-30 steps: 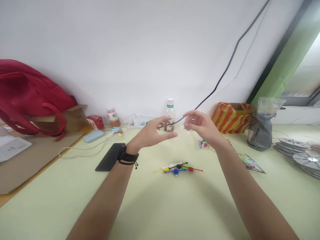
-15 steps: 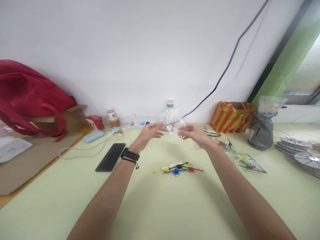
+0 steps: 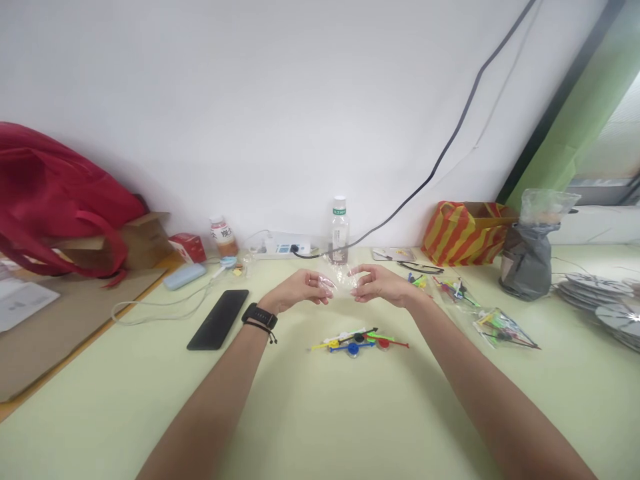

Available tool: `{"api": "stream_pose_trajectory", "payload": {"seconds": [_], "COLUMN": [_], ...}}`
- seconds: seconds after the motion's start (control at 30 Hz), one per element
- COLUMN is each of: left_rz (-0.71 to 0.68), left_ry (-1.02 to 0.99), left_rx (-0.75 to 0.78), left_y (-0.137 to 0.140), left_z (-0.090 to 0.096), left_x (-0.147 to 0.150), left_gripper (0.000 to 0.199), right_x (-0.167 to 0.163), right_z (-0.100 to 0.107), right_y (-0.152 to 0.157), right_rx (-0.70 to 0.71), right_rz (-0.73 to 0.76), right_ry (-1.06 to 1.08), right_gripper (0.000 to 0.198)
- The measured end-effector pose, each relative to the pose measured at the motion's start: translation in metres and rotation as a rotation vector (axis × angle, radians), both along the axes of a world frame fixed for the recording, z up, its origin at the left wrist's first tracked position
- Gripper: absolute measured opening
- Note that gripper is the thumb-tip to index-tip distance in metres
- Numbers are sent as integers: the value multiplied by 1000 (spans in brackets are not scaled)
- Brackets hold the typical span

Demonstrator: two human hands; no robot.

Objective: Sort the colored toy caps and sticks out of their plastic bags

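Observation:
A clear plastic bag is stretched between my two hands, above the table. My left hand, with a black watch on its wrist, pinches one side of the bag. The opposite side is held between the thumb and fingers of my right hand. Below and nearer to me, a small pile of coloured plastic arrow spinners lies on the table, in yellow, white, blue, black, green and red. No hand touches the pile.
Bagged spinners lie to the right, near glasses and stacked discs. A bottle and a power strip stand by the wall. Left are a black phone, a cable and a red backpack.
Both hands have come down and closer to me with the bag. It now hangs lower, leaving the bottle behind it more visible. The spinner pile has stayed put.

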State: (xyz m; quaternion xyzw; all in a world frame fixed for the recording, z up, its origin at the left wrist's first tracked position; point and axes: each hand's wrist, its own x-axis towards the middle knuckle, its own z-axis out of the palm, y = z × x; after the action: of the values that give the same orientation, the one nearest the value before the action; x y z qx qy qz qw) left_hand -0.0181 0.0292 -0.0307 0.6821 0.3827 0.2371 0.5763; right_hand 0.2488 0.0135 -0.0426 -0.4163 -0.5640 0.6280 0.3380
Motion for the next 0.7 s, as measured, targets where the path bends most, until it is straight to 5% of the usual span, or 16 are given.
{"api": "stream_pose_trajectory", "payload": {"seconds": [0.53, 0.7], "left_rz": [114, 275], "left_ry": [-160, -144], "left_rx": [-15, 92], "left_y": [1, 4], "left_z": [-16, -26], "left_x": [16, 28], "left_gripper": [52, 46], "right_x": [-8, -15], "right_z": [-5, 6], "right_y": [-3, -8], "right_rx": [11, 215], "right_rz": [127, -73], "right_ry": [-41, -557], "right_gripper": [47, 49]}}
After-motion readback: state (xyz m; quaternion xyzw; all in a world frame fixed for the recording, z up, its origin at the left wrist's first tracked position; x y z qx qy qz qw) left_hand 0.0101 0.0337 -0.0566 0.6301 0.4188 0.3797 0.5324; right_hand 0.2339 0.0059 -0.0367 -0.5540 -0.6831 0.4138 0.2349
